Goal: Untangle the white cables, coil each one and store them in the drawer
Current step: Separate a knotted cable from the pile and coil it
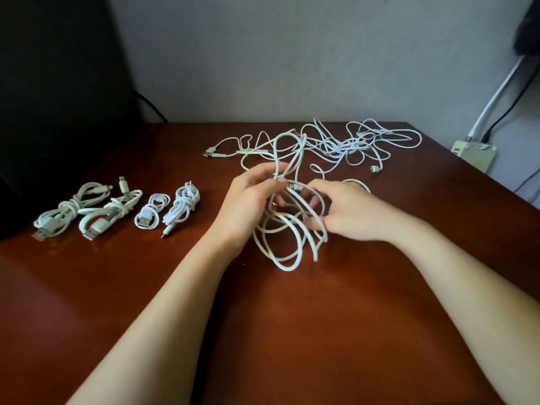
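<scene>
The white cable [292, 249] you are working is light, thin and limp. It will not hold a shape by itself, its smooth sheath slides easily through skin, and its loops are likely to spring apart or snag one another if you loosen your grip. Take hold where several strands cross, not on a single run, and avoid tugging at the plugs, which I judge to be the weak spots. Your left hand [248, 203] has its fingers curled round the strands at the top of the bundle, where two runs rise and arch back toward the tangle [347, 144] lying at the far side of the table [321, 331]. Your right hand [350, 214] faces it just across the loops, fingers [317, 204] bent in and pinching the strands on that side. The loose loops hang between and below both hands, and the lowest one reaches down to the tabletop near you; whether it rests there or floats just above, I cannot tell. The cable is not free of the tangle, since its runs lead back into that heap. Four coiled cables [111, 213] lie in a row well to your left, apart from your hands. No drawer shows in this view.
</scene>
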A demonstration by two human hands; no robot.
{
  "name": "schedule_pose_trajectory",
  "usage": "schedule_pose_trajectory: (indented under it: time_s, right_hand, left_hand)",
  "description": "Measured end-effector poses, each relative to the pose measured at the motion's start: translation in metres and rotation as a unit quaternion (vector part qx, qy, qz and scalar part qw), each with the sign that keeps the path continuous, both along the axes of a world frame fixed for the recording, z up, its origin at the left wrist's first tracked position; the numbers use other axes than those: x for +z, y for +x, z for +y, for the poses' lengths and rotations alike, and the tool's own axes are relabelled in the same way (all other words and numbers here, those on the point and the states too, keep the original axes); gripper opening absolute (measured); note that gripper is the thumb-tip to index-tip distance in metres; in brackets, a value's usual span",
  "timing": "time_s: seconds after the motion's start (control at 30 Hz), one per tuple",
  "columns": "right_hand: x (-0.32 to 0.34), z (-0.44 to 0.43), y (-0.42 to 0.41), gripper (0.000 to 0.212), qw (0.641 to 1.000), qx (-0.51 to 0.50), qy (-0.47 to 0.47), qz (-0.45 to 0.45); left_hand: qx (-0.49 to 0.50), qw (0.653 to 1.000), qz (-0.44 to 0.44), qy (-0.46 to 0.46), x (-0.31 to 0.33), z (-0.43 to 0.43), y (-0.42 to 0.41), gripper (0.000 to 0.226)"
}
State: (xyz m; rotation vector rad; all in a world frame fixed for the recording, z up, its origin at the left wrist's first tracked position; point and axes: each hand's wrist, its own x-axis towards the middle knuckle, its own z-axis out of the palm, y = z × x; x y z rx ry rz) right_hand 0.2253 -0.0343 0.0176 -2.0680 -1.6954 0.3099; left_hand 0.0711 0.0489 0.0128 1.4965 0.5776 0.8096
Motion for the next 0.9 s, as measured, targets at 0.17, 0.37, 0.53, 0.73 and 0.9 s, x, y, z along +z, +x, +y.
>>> schedule_pose_trajectory:
  time_s: [0.17, 0.37, 0.53, 0.73, 0.9]
  right_hand:
    - [-0.003, 0.003, 0.000, 0.006, 0.983, -0.077, 0.044, 0.160]
    - [0.013, -0.001, 0.005, 0.009, 0.919, -0.166, 0.221, 0.282]
    - [0.021, -0.003, 0.012, 0.013, 0.853, -0.222, 0.319, 0.349]
    - [0.023, -0.002, 0.008, 0.014, 0.770, -0.213, 0.320, 0.509]
    - [0.029, -0.001, -0.001, 0.009, 0.678, -0.157, 0.303, 0.651]
  left_hand:
    - [0.046, 0.999, 0.013, 0.016, -0.002, 0.004, 0.000, 0.021]
    - [0.185, 0.982, 0.007, 0.029, -0.006, 0.010, 0.000, 0.056]
    - [0.184, 0.980, -0.037, 0.064, -0.004, 0.009, 0.001, 0.053]
    - [0.061, 0.969, 0.003, 0.238, -0.008, -0.006, 0.003, 0.063]
    - [-0.008, 0.943, 0.075, 0.324, -0.016, -0.009, 0.008, 0.083]
